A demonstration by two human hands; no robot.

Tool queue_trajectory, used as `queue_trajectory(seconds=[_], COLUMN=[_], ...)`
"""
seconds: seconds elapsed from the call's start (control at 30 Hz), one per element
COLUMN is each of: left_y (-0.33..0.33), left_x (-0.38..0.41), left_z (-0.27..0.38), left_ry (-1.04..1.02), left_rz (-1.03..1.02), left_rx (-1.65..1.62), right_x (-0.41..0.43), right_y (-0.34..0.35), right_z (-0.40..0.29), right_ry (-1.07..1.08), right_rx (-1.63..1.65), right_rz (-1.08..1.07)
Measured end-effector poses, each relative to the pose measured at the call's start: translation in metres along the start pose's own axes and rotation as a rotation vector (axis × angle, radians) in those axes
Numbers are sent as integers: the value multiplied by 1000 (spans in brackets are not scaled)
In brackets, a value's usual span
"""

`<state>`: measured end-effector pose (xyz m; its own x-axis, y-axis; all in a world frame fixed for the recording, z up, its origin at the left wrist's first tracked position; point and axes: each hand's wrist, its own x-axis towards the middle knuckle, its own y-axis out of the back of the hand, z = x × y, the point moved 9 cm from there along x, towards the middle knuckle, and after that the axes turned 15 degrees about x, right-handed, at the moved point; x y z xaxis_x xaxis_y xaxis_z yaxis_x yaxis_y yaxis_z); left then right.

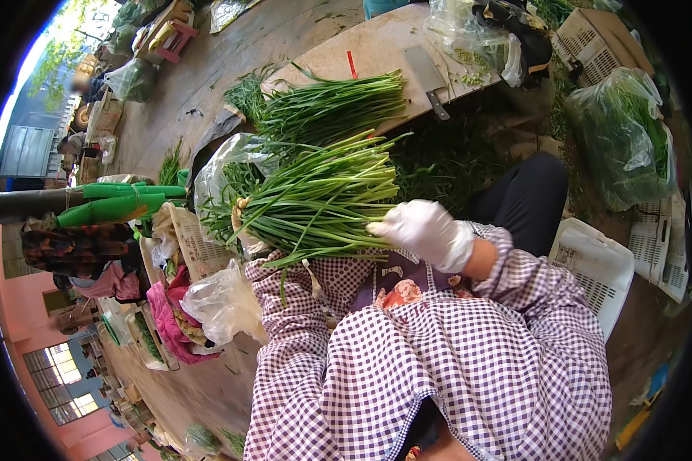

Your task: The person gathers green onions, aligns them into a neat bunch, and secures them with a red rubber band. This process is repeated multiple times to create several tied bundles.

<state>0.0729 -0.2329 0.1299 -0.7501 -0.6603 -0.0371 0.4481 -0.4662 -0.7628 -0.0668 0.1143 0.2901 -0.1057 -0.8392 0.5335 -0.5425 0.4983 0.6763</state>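
Note:
A thick bunch of long green leafy stems that look like Chinese chives [323, 201] lies across my left forearm and lap. My left hand [245, 225] curls around its leafy end, mostly hidden under the leaves. At the pale stem ends is my right hand [429, 235], in a white glove with curled fingers. Its fingertips touch the outer stems; whether they pinch one is hidden. Just beyond, a second bunch of the same greens [334, 106] rests on a low wooden table [334, 52], with red strips [352, 64] showing beside it. A cleaver [425, 72] lies right of that bunch.
Clear plastic bags [222, 299] and a plastic crate [199, 245] stand at my left. On the right are a white crate [591, 271] and a bag of greens [623, 138]. Loose trimmings [444, 167] cover the floor under the table. Another person [106, 279] is at far left.

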Motion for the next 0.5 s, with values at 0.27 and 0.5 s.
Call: queue_trajectory(seconds=[0.27,0.5], left_y=[20,17], left_x=[2,-7], left_z=[5,4], left_ry=[4,-12], left_rz=[-35,20], left_rx=[57,82], right_x=[-2,-21], right_y=[-50,34], right_z=[7,61], right_ry=[-1,-325], right_rx=[7,-2], right_rz=[-153,209])
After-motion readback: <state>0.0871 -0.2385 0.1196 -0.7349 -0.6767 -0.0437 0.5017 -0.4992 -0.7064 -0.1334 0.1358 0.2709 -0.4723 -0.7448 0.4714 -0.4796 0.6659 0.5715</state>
